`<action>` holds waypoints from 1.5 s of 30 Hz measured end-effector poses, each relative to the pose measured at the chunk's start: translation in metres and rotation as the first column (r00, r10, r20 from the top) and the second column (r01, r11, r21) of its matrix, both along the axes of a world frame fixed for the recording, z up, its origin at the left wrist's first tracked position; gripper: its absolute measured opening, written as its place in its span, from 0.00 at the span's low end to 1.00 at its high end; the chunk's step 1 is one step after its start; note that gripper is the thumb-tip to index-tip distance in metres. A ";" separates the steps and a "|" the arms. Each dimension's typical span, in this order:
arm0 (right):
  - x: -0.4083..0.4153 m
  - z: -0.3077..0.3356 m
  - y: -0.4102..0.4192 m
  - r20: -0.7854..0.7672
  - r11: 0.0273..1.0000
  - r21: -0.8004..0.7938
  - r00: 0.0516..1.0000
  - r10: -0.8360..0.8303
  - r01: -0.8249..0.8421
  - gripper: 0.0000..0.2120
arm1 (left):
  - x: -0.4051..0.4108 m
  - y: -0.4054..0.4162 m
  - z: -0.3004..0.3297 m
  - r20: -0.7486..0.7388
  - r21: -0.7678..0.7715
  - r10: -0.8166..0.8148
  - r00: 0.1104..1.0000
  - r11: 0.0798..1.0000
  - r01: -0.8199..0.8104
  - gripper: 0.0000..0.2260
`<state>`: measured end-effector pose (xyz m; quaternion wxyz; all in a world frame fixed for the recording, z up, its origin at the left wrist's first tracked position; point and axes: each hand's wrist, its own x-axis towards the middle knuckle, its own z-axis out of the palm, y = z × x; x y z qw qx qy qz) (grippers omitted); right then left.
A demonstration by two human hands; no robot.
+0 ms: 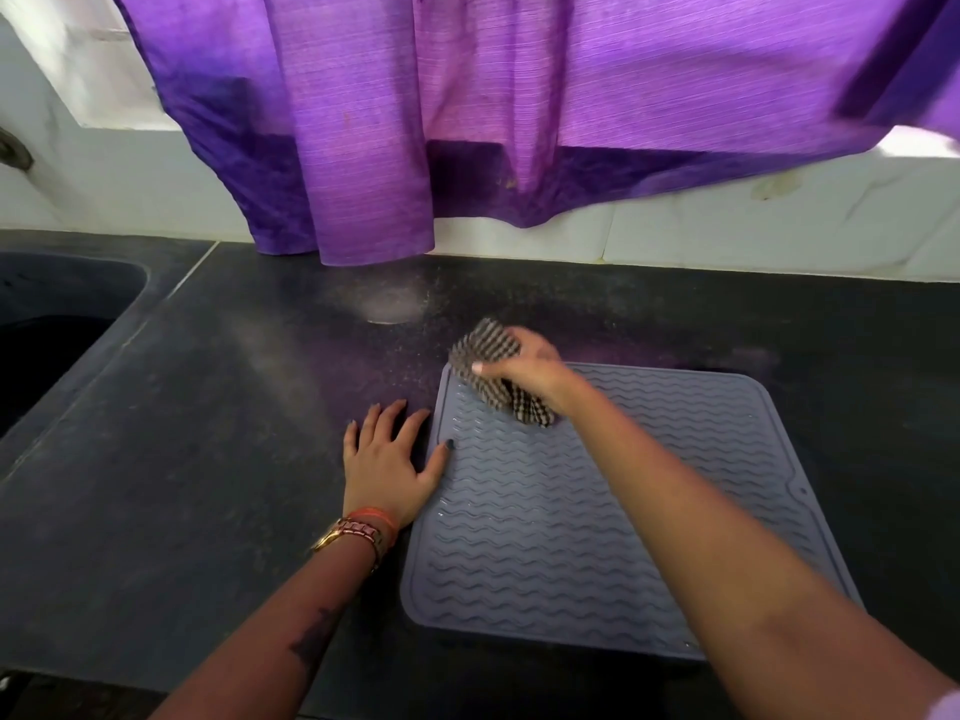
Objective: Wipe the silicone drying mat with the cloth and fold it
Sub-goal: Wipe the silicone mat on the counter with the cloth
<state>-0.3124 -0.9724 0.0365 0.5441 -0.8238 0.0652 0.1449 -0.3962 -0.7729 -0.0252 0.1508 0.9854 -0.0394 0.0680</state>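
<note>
A grey-blue silicone drying mat (545,532) with wavy ridges lies flat on the dark counter. My right hand (530,368) grips a bunched checked cloth (485,350) at the mat's far left corner, pressing it onto the mat; part of the cloth is blurred. My left hand (392,459) lies flat with fingers spread on the counter beside the mat's left edge, its thumb resting on the mat's rim.
A purple curtain (467,122) hangs down to the back of the dark stone counter (182,459). A dark sink (57,314) is sunk into the counter at far left. White tiles (779,226) line the wall behind.
</note>
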 end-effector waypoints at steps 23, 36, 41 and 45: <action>-0.008 0.008 0.007 0.001 0.170 -0.978 0.813 0.582 -0.121 0.21 | 0.001 0.002 -0.002 0.019 -0.014 -0.006 1.000 1.000 0.006 0.32; -0.025 0.000 -0.027 0.165 0.464 -0.885 0.954 0.251 0.031 0.23 | 0.001 0.001 -0.004 0.032 -0.019 0.000 0.999 1.000 0.001 0.32; -0.030 -0.008 -0.005 0.115 0.543 -0.838 0.957 0.265 -0.049 0.23 | 0.002 0.001 -0.004 0.017 -0.019 -0.003 1.000 1.000 0.003 0.33; -0.028 -0.006 0.007 0.216 0.599 -0.801 0.929 0.300 -0.008 0.22 | 0.002 0.002 -0.003 0.009 -0.018 0.001 1.000 1.000 -0.001 0.33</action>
